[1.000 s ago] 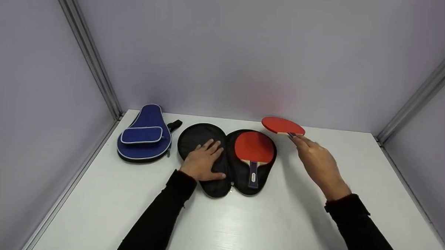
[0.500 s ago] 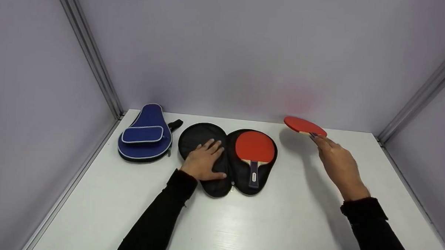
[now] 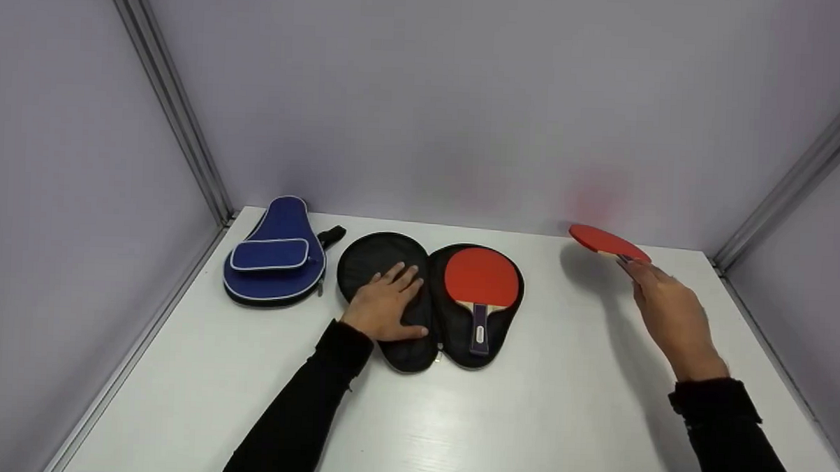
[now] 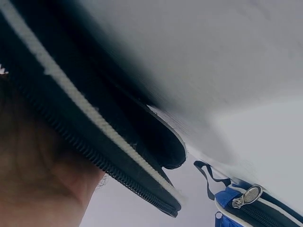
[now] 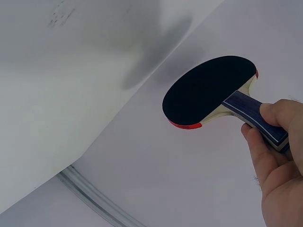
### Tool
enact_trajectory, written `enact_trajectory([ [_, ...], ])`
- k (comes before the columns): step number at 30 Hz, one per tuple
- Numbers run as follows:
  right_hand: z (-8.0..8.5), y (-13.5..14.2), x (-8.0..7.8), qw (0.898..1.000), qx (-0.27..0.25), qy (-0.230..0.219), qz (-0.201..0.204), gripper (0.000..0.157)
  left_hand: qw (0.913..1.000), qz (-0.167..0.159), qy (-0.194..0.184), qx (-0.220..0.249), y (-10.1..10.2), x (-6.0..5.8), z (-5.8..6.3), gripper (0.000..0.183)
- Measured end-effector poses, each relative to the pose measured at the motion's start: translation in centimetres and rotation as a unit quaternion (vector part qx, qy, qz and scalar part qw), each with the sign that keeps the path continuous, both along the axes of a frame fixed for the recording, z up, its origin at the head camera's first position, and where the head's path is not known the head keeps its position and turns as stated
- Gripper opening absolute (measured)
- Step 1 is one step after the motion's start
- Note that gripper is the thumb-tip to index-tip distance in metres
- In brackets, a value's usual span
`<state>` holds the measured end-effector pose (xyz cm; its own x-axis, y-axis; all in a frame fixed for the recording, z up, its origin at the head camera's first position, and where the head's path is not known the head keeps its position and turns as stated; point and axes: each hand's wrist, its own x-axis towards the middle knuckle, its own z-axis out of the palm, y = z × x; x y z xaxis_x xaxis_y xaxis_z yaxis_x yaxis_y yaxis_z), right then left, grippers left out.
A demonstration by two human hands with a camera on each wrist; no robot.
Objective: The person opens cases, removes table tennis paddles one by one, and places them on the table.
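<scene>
The desk (image 3: 525,421) carries a black case (image 3: 370,252), open near the back edge. A red paddle (image 3: 607,240) hangs aloft near the back right corner, light and stiff, I'd guess. The left hand (image 3: 384,309) lies spread on the case; the right hand (image 3: 674,316) grips the paddle's handle (image 5: 248,109), probably the surest hold.

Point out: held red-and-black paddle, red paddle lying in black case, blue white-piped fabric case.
Held red-and-black paddle (image 5: 210,90), right wrist view: black face.
Lying red paddle (image 3: 482,286), head view: red face.
Blue white-piped fabric case (image 3: 271,254), head view: front pocket.
</scene>
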<state>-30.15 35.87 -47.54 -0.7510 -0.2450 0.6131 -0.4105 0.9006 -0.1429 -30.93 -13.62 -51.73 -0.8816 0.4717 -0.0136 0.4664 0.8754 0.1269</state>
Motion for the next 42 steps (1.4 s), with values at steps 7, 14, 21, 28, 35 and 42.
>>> enact_trajectory([
  [7, 0.0, 2.0, 0.0, 1.000, 0.001, -0.010, -0.025, 0.036, 0.9996, -0.005, 0.013, 0.024, -0.3, -0.7, -1.3, 0.102],
  [14, -0.2, 4.1, 0.2, 0.999, -0.011, -0.009, -0.032, 0.032, 0.9999, -0.002, 0.001, 0.011, -0.2, -0.6, -0.8, 0.103],
  [21, -0.2, 6.2, 0.2, 0.999, -0.002, -0.009, -0.044, 0.026, 0.9999, -0.003, 0.000, 0.014, -0.2, -0.6, -0.9, 0.103],
  [28, -0.2, 7.9, 0.6, 0.997, -0.007, -0.034, -0.068, 0.028, 1.0000, 0.005, 0.005, -0.005, 0.0, 0.0, -0.1, 0.102],
  [35, -0.6, 9.1, 1.0, 0.994, -0.012, -0.063, -0.086, 0.030, 0.9997, -0.003, 0.009, 0.023, -0.3, -0.9, -1.6, 0.106],
  [42, -1.0, 9.8, 0.9, 0.992, -0.003, -0.078, -0.100, 0.030, 0.9992, -0.008, 0.019, 0.033, -0.5, -1.4, -2.4, 0.107],
])
